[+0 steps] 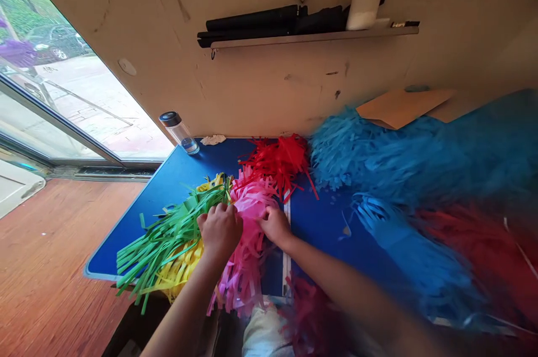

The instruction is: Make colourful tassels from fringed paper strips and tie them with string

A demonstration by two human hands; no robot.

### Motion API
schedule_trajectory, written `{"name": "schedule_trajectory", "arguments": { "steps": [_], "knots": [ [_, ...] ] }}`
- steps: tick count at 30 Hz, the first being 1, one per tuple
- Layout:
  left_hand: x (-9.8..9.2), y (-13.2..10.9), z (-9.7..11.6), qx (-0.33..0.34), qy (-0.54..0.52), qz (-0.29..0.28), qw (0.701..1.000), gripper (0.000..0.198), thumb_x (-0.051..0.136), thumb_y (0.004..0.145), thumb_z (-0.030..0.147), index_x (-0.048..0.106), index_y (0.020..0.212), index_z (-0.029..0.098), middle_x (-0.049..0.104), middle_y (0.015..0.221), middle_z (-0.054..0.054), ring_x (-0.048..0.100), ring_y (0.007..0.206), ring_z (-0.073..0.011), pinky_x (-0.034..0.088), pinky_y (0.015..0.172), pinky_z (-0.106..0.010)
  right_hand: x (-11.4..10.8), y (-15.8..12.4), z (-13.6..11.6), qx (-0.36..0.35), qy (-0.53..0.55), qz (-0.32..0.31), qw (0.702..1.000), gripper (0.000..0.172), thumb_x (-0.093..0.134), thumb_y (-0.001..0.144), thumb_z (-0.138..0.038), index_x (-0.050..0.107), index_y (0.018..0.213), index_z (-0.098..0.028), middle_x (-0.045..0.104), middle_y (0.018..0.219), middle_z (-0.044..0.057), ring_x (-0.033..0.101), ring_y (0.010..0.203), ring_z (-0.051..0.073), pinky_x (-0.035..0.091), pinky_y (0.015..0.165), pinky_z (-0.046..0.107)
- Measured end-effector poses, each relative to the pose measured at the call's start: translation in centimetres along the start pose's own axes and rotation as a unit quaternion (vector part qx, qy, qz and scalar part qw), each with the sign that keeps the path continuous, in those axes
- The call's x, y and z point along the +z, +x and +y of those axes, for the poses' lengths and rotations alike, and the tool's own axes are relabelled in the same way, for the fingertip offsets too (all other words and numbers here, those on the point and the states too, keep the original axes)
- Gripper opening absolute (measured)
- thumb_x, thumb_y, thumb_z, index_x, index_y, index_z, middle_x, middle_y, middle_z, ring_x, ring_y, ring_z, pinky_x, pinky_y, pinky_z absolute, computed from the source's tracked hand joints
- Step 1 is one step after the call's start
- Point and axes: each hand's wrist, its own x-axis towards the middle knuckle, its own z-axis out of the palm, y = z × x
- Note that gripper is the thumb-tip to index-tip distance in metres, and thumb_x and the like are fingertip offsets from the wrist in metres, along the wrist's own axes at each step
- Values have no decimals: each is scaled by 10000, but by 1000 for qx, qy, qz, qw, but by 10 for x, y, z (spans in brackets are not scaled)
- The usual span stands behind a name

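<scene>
Fringed tissue-like streamers lie in bunches on a blue folding table (321, 233). My left hand (221, 227) is closed at the border between the green fringe (172, 225) and the pink fringe (246, 253); its fingertips are hidden from me. With thumb and fingers pinched together, my right hand (274, 225) holds the pink fringe by its right edge. Yellow fringe (182, 267) shows from under the green one. Beyond my hands, a red fringe (281, 161) touches the top of the pink bunch.
Large blue fringe (378, 155) piles up at the right, with brown paper (403, 107) on it. More blue strands (403, 245) and dark red fringe (474, 245) lie nearer. A glass bottle (180, 134) stands at the far left corner. A wall shelf (315, 39) hangs above.
</scene>
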Motion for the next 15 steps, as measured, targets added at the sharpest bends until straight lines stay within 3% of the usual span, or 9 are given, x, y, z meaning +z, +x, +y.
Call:
{"name": "schedule_trajectory", "arguments": {
  "steps": [2, 3, 5, 7, 9, 11, 15],
  "knots": [
    [0, 2, -8, -13, -11, -10, 1000, 316, 414, 903, 279, 723, 925, 220, 708, 926, -90, 639, 897, -277, 370, 794, -416, -10, -5, -6, -65, -62, 20, 996, 61, 640, 826, -224, 611, 845, -174, 650, 869, 75, 591, 817, 218, 462, 739, 326],
    [1, 3, -11, -13, -20, -11, 1000, 324, 411, 909, 288, 727, 955, 232, 717, 935, -82, 647, 891, -267, 370, 796, -410, -13, -7, -10, -130, -100, 9, 986, 77, 602, 861, -214, 620, 923, -172, 660, 947, 95, 597, 893, 231, 465, 804, 349],
    [1, 5, -13, -7, -33, -11, 999, 323, 425, 908, 301, 725, 1018, 255, 727, 968, -67, 658, 889, -249, 370, 795, -393, -14, -10, -17, -282, -177, -47, 942, 185, 557, 914, -260, 622, 1059, -166, 668, 1067, 115, 598, 1011, 245, 450, 924, 389],
    [-5, 9, -14, -7, -35, -10, 999, 329, 423, 908, 295, 728, 1025, 258, 731, 984, -66, 663, 873, -239, 370, 791, -386, -9, -9, -21, -361, -234, -118, 895, 375, 592, 902, -410, 607, 1168, -147, 658, 1168, 132, 578, 1118, 281, 408, 1023, 449],
    [-17, 16, -20, -23, -19, 4, 1000, 347, 404, 914, 286, 734, 1009, 245, 730, 972, -77, 663, 852, -244, 368, 798, -395, -4, -6, -21, -355, -283, -182, 872, 565, 609, 853, -566, 610, 1206, -126, 633, 1246, 154, 539, 1201, 332, 371, 1066, 512],
    [-37, 26, -31, -50, 3, 36, 998, 366, 387, 920, 295, 734, 1014, 229, 725, 950, -91, 657, 835, -256, 370, 808, -411, 0, -4, -19, -332, -319, -233, 856, 604, 558, 855, -639, 649, 1169, -130, 614, 1287, 160, 528, 1224, 354, 363, 1067, 552],
    [-94, 57, -54, -102, -6, 150, 983, 362, 419, 908, 316, 711, 1075, 184, 701, 971, -117, 630, 868, -281, 388, 812, -444, 3, -4, -14, -328, -333, -237, 852, 626, 505, 855, -704, 706, 1058, -148, 639, 1255, 144, 550, 1205, 330, 332, 1090, 567]
  ]
}}
